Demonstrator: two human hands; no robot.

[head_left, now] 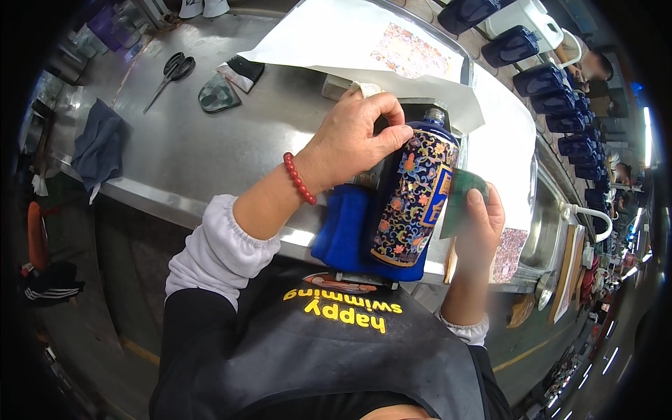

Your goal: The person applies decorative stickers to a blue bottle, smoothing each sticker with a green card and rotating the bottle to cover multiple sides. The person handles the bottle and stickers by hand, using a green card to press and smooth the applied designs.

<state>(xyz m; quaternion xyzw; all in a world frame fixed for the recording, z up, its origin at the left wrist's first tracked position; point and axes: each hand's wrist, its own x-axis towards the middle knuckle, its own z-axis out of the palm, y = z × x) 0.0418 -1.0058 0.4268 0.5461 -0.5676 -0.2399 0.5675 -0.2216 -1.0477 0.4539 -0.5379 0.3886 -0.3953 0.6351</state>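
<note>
A dark blue bottle (pixel 413 189), wrapped in a colorful floral decal with a blue and gold panel, lies tilted on a folded blue cloth (pixel 343 222). Its clear, capless neck points away from me. My left hand (pixel 360 133), a red bead bracelet at its wrist, is at the bottle's upper left. Its thumb and index finger press together at the decal's top edge; the other fingers are partly hidden. My right hand (pixel 486 217) grips a thin, flat green scraper (pixel 462 199) against the bottle's right side, beside the panel.
White decal sheets (pixel 336 35) cover the far part of the metal table (pixel 175 133). Scissors (pixel 175 70), a dark green rounded piece (pixel 218 94) and a grey cloth (pixel 99 143) lie leftward. Several blue bottles (pixel 511 45) line the right, near a sink (pixel 546 231). People are beyond.
</note>
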